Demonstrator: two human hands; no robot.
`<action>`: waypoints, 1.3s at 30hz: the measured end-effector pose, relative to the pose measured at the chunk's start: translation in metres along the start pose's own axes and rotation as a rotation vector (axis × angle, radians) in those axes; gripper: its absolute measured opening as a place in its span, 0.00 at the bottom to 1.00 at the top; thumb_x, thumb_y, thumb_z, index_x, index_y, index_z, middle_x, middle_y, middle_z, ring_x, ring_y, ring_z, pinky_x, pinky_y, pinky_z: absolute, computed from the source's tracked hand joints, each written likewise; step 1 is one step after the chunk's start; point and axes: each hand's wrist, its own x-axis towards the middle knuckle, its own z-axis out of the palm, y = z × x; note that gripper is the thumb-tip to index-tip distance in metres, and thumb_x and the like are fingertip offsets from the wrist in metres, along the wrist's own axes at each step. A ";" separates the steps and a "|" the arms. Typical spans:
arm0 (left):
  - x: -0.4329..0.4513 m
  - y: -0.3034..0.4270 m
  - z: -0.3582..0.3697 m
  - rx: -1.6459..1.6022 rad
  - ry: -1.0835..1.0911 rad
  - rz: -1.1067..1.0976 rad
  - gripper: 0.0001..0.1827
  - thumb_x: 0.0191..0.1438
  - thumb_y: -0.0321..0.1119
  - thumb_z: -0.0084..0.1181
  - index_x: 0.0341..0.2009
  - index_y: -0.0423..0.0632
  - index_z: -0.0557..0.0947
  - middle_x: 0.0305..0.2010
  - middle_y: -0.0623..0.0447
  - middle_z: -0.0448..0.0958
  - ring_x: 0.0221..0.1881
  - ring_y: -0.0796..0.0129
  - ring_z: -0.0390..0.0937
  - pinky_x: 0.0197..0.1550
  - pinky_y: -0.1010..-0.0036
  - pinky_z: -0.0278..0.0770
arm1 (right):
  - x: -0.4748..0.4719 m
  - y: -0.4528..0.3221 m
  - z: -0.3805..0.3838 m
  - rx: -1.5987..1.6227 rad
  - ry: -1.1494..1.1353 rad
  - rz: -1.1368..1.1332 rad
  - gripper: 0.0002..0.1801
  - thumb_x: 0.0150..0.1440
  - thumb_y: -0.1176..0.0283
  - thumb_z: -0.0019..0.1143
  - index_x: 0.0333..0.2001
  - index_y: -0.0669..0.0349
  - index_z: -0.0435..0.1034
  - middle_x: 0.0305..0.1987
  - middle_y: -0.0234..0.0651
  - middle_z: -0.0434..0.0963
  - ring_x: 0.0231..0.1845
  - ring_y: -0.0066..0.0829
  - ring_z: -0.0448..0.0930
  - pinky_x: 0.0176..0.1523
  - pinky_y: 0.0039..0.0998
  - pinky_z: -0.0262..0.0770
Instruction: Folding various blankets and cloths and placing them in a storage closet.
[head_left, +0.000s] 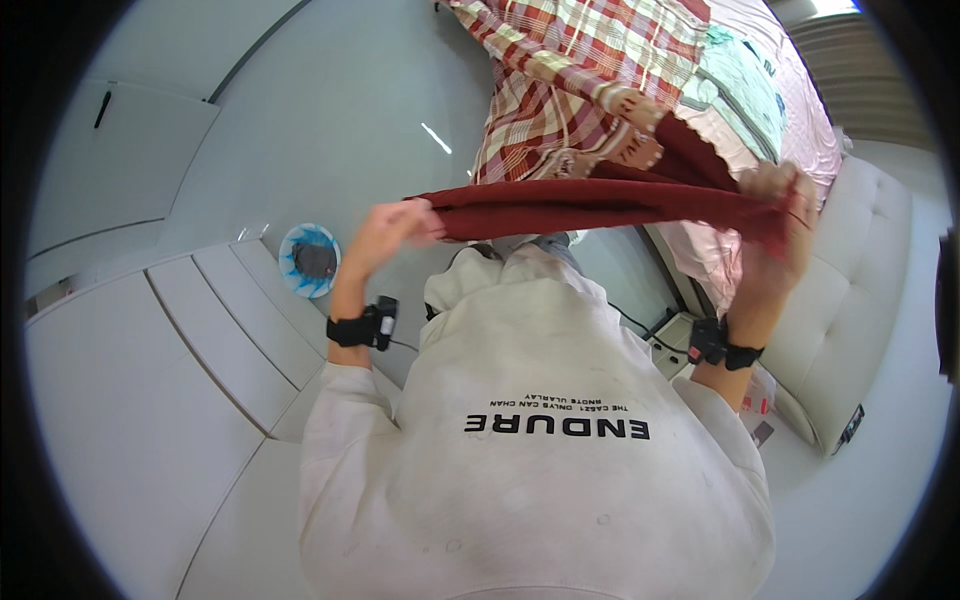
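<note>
A plaid cloth (585, 52) in red, cream and brown hangs over the bed's edge and down toward the floor. Its plain dark red border (570, 206) is stretched nearly level in front of my body. My left hand (401, 229) grips this border at its left end, and the fingers are blurred. At the right end, red fabric is bunched in my right hand (780, 202), also blurred by motion. A patterned tan band (641, 146) bearing writing lies between the border and the plaid part. Folds of the cloth partly hide one another.
Pink bedding (802, 135) and a mint-green cloth (742, 90) lie on the bed at right. A padded headboard (862, 247) stands beside it. At left are a lined waste bin (284, 261) and white cabinets (142, 360). A cable (637, 324) runs near my right wrist.
</note>
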 end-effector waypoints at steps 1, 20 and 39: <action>0.006 0.038 0.031 -0.049 -0.167 0.162 0.14 0.59 0.35 0.42 0.39 0.39 0.77 0.36 0.51 0.78 0.37 0.70 0.75 0.40 0.75 0.72 | 0.002 0.006 0.010 -0.053 -0.029 -0.008 0.06 0.57 0.71 0.46 0.35 0.62 0.65 0.35 0.34 0.66 0.36 0.27 0.64 0.43 0.32 0.62; 0.060 0.080 0.155 0.091 -0.468 0.727 0.11 0.51 0.26 0.44 0.40 0.38 0.73 0.38 0.46 0.70 0.38 0.58 0.69 0.46 0.70 0.66 | 0.016 0.030 0.045 -0.105 -0.108 -0.021 0.06 0.55 0.73 0.50 0.30 0.64 0.65 0.32 0.31 0.67 0.34 0.21 0.65 0.41 0.22 0.59; 0.029 0.027 0.104 0.459 -0.647 0.235 0.19 0.57 0.34 0.33 0.48 0.36 0.69 0.49 0.40 0.70 0.47 0.52 0.69 0.48 0.66 0.67 | 0.014 -0.007 0.041 -0.010 -0.021 -0.104 0.06 0.56 0.68 0.47 0.30 0.55 0.61 0.32 0.31 0.60 0.37 0.29 0.59 0.47 0.36 0.55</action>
